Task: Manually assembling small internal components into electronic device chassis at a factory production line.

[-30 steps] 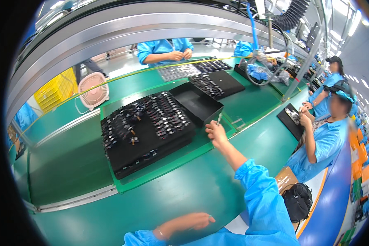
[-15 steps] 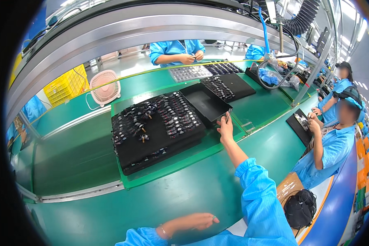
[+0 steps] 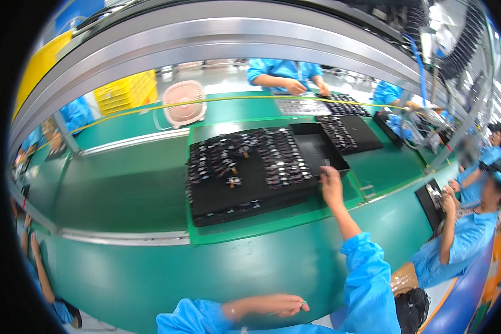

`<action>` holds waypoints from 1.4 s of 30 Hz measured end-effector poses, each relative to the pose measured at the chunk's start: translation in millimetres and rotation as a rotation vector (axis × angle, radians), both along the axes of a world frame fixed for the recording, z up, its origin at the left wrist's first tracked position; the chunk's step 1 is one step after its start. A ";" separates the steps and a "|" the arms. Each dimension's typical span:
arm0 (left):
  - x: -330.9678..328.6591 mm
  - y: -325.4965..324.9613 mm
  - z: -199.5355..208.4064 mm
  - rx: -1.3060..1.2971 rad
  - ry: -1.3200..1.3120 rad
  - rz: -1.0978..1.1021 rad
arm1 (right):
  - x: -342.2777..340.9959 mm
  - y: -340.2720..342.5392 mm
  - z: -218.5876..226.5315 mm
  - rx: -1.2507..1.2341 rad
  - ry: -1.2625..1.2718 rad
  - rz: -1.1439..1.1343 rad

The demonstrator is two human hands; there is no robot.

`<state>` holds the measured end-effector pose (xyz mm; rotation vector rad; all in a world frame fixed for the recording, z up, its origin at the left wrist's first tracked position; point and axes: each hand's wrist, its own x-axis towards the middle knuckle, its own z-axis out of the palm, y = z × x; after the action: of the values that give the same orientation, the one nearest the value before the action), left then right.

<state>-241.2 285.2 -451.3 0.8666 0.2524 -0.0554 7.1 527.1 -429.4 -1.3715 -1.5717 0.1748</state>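
My right hand (image 3: 332, 188) reaches over the near edge of an open black box (image 3: 334, 149), its fingers pinched together. A thin light sliver shows at the fingertips, too blurred to name. Left of the box lies a black foam tray (image 3: 245, 197) carrying rows of small dark parts with shiny round tops (image 3: 286, 158). A few of these parts sit apart in the tray's bare middle. Low in the picture, my left hand (image 3: 275, 305) is held above the green bench, thumb and fingers closed around a tiny greenish thing I cannot make out.
A second black tray (image 3: 364, 136) with parts and a pale tray (image 3: 300, 106) lie beyond. A pink basket (image 3: 185, 106) and a yellow crate (image 3: 125, 92) stand at the far left. Metal beams cross overhead. Co-workers sit opposite and at the right, one over a dark tray (image 3: 431, 203).
The whole view has shifted, so the bench sits further right. My right hand has moved from the box's near corner to its near-left edge. My left hand stays low, fingers closed.
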 end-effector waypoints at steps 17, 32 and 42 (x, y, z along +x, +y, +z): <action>23.5 -13.9 31.3 -0.158 -0.312 0.246 | -266.6 -195.4 -8.1 -1.557 1.139 1.135; 8.3 15.6 10.5 -0.296 -0.179 0.360 | -313.7 -197.1 -39.5 -1.748 1.280 1.312; 5.3 15.6 8.9 -0.355 -0.256 0.295 | -315.3 -204.7 -29.8 -1.727 1.233 1.267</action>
<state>-235.9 300.9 -442.4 0.4705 0.1219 0.2771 -308.2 322.4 -459.2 -0.5082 -0.6200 2.9099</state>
